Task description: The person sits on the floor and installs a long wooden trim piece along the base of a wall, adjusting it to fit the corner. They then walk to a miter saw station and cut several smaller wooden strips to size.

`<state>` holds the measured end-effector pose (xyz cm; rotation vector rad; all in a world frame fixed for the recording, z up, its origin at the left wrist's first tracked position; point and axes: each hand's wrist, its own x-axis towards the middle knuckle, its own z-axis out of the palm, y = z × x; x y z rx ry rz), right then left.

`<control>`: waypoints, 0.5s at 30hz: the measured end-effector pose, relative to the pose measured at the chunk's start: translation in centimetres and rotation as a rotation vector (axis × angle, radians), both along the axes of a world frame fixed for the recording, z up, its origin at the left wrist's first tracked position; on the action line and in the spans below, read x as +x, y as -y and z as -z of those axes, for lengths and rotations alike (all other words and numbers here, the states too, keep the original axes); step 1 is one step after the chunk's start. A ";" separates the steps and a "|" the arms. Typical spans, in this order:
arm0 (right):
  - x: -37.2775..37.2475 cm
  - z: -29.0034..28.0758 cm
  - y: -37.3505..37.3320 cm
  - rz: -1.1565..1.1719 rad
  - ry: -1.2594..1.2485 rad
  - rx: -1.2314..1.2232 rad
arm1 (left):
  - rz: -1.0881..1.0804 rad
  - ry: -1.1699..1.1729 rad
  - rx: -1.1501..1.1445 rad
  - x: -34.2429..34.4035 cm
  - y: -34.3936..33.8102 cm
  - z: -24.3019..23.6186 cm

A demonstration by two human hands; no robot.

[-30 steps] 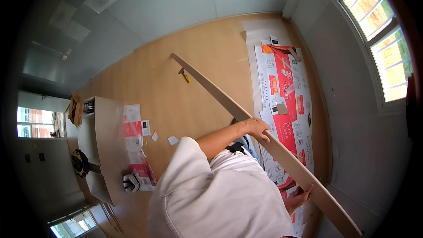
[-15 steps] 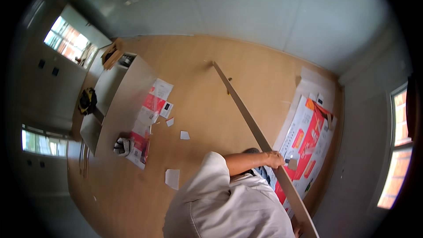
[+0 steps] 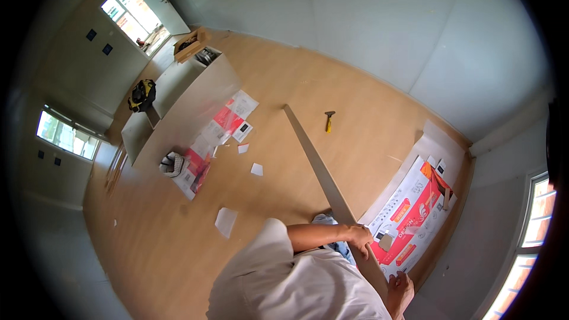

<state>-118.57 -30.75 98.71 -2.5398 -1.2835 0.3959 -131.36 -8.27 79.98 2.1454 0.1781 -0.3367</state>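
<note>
A long narrow board (image 3: 320, 169) slants from the floor ahead back past my right side. My left hand (image 3: 360, 239) is closed over it, the fingers wrapped round its right edge. Nearer to me, my right hand (image 3: 401, 291) grips the board's right edge close to its near part, with the fingers curled. The board's near end is hidden beside my body. On the floor to the right of the board's far part lies a hammer (image 3: 329, 122) with a yellow handle, apart from it.
Printed red-and-white cardboard (image 3: 415, 201) covers the floor at right, by the wall. A large cabinet carcass (image 3: 195, 92) lies at left, bearing a black-and-yellow bag (image 3: 142, 95). More cardboard (image 3: 228, 120), a striped cloth-like bundle (image 3: 172, 165) and paper scraps (image 3: 226, 222) lie nearby.
My view has shifted. The hammer, mostly behind the board before, now shows fully to its right. My right hand has come further into view at the board's edge; my left hand keeps its hold.
</note>
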 end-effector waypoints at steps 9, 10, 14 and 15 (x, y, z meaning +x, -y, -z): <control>-0.4 2.2 -0.4 -0.208 -0.306 -0.121 | -0.058 -0.019 0.064 -4.3 3.7 0.6; -0.4 1.7 -0.9 -0.224 -0.281 -0.140 | -0.074 -0.025 0.057 -4.5 3.7 0.4; 0.6 1.9 -2.3 -0.257 -0.165 -0.130 | -0.114 -0.044 0.027 -5.1 2.3 -0.6; 0.9 1.9 -2.9 -0.269 -0.133 -0.095 | -0.132 -0.052 0.003 -5.4 1.7 -1.4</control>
